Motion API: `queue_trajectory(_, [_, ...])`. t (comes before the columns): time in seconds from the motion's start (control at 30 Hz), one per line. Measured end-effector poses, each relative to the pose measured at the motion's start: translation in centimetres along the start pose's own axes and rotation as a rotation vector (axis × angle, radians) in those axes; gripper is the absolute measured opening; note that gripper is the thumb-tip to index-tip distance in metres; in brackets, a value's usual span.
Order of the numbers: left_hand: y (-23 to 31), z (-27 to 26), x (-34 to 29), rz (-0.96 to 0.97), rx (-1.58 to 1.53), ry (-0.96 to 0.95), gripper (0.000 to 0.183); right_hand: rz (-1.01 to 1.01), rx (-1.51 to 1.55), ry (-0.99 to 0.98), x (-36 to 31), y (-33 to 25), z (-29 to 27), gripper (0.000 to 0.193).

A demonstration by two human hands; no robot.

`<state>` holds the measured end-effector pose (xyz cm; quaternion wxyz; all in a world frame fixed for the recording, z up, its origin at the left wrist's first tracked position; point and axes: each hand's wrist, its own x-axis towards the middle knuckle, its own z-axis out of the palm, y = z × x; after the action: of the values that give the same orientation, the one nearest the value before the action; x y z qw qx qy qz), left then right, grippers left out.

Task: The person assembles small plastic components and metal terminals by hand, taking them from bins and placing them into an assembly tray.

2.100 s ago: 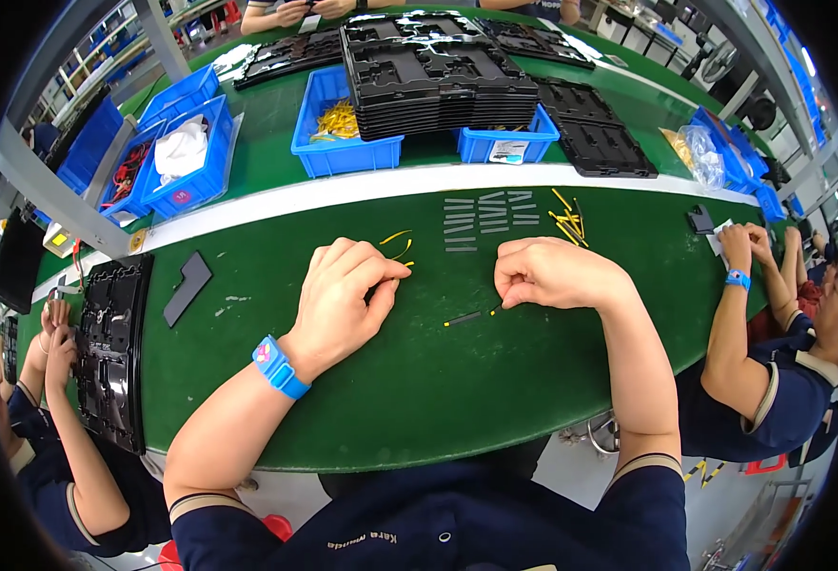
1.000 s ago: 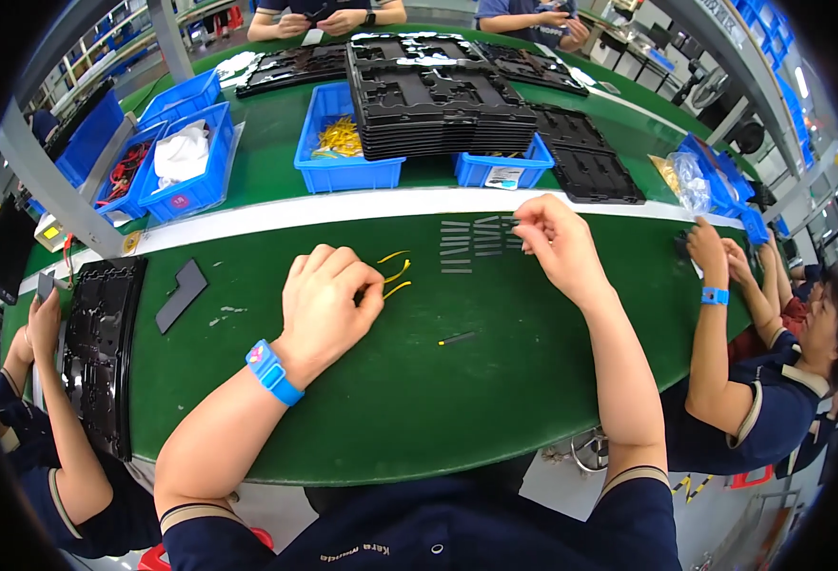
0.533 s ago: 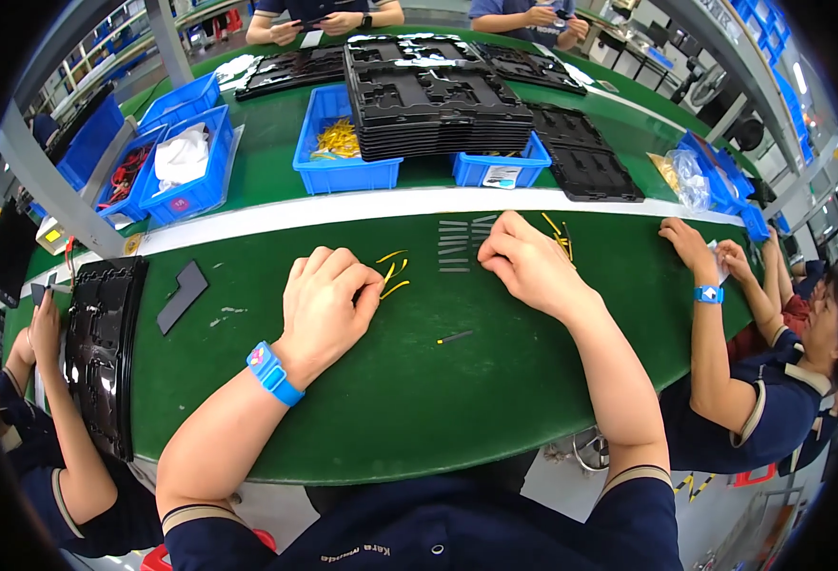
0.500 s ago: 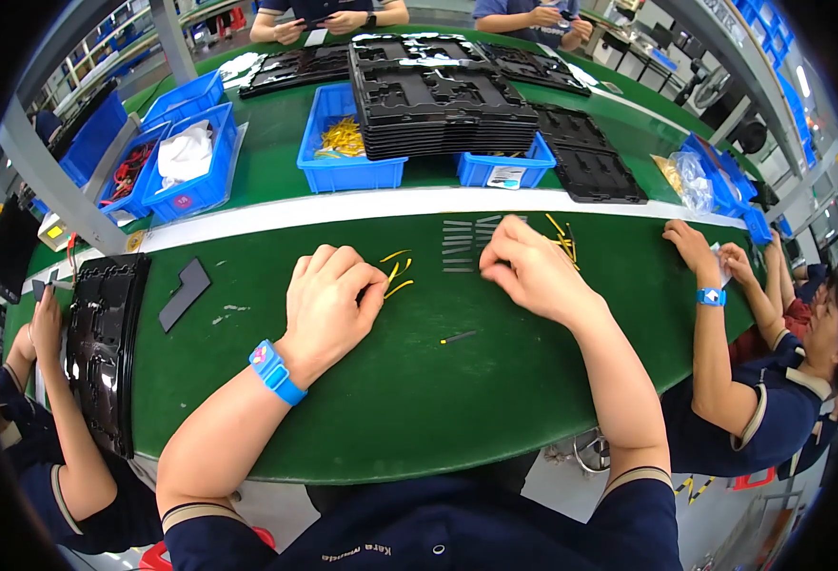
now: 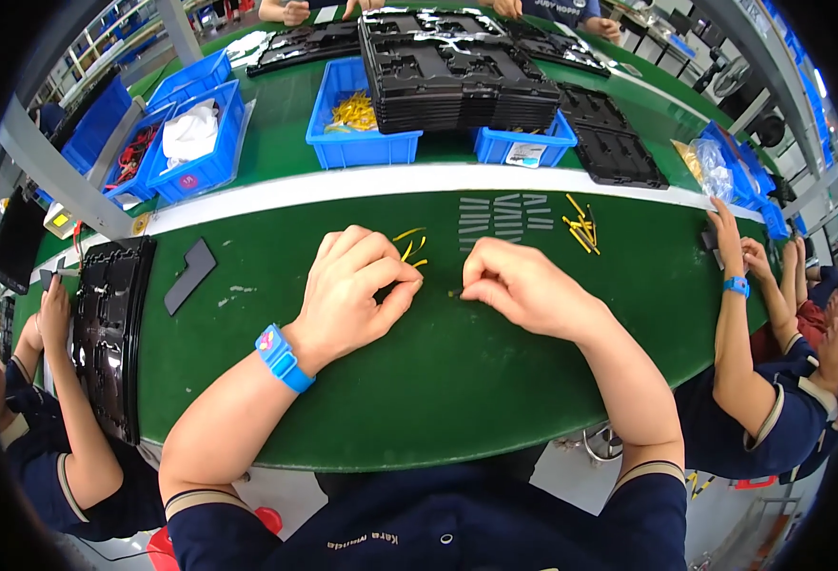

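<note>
My left hand (image 5: 357,290) is closed in a pinch over the green table. What it holds, if anything, is hidden, and a few thin yellow strips (image 5: 411,249) lie just beyond its fingertips. To the right, my right hand (image 5: 528,290) pinches a small dark strip (image 5: 455,293); a yellowish end shows at its left, and the rest is hidden by the fingers. Behind this hand, several thin grey strips (image 5: 509,205) lie in rows on the table. More yellow strips (image 5: 581,226) lie in a loose heap to their right.
A dark grey angled pad (image 5: 190,276) and black moulded trays (image 5: 109,333) lie to the left. Blue bins (image 5: 366,149) line the back, beside a tall stack of black trays (image 5: 457,81). Co-workers' hands are busy at both sides and across the table.
My right hand has moved left and nearer, away from the grey strips, and has picked up the dark strip from the table. The left hand stays pinched; the view has shifted slightly.
</note>
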<state>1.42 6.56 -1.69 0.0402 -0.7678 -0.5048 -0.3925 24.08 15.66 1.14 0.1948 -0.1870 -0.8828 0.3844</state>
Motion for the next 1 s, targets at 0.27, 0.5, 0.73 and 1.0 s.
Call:
queue_trajectory(0.27, [0.5, -0.3, 0.0, 0.085, -0.123, -0.074, 0.020, -0.120, 0.016, 0.079, 0.4, -0.5, 0.7, 0.012])
queue_trajectory(0.5, [0.6, 0.2, 0.2, 0.111, -0.087, -0.018, 0.014, -0.198, -0.042, 0.108, 0.2, -0.5, 1.3, 0.012])
queue_trajectory(0.73, [0.8, -0.1, 0.2, 0.037, -0.022, -0.015, 0.012, -0.279, 0.025, 0.199, 0.8, 0.2, 0.1, 0.010])
queue_trajectory(1.0, [0.0, 0.1, 0.2, -0.165, 0.119, -0.012, 0.007, 0.356, -0.282, 0.220, -1.6, 5.0, -7.3, 0.008])
